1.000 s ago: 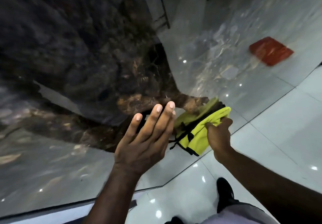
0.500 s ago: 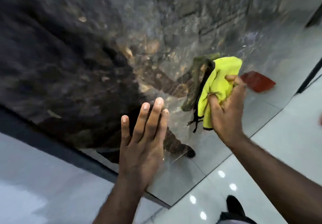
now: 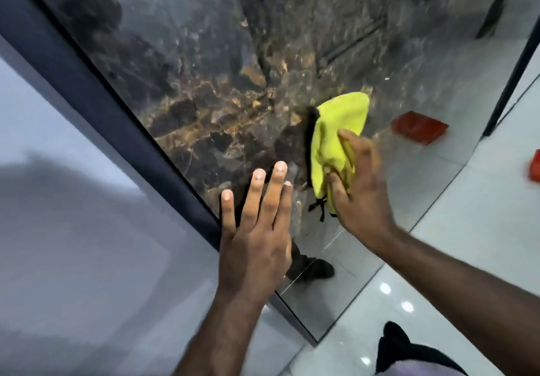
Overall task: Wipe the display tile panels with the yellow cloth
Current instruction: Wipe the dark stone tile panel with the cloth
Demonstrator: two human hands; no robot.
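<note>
Currently I record the left hand (image 3: 254,229) flat against the dark marbled panel (image 3: 219,83), fingers straight and holding nothing, just beside the navy frame (image 3: 102,106) at the panel's left edge. The right hand (image 3: 362,194) is closed on the yellow cloth (image 3: 336,136). Its thumb and fingers bunch the cloth and press it to the panel face just right of the left hand. The cloth is crumpled rather than spread, and a black tie (image 3: 320,209) hangs loose below the fist. The risks that follow are my judgement only. First, the bare left palm on a glossy surface is likely to leave prints or smears that the cloth must then cover; the cause would be bracing on the panel face instead of the frame. Second, a bunched cloth gives a narrow contact patch, so strokes may leave streaks or unwiped bands, notably along the frame edge and under the left hand. Third, the dangling tie could drag across the finish or catch between fingers and panel. Fourth, the panel appears to stand on the polished floor (image 3: 467,244); uneven pressure from two hands might rock or shift it, though I cannot tell how it is fixed. Heavy reflections make it hard for me to judge which areas are clean. The pale panel (image 3: 73,200) to the left shows no cloth contact.
</note>
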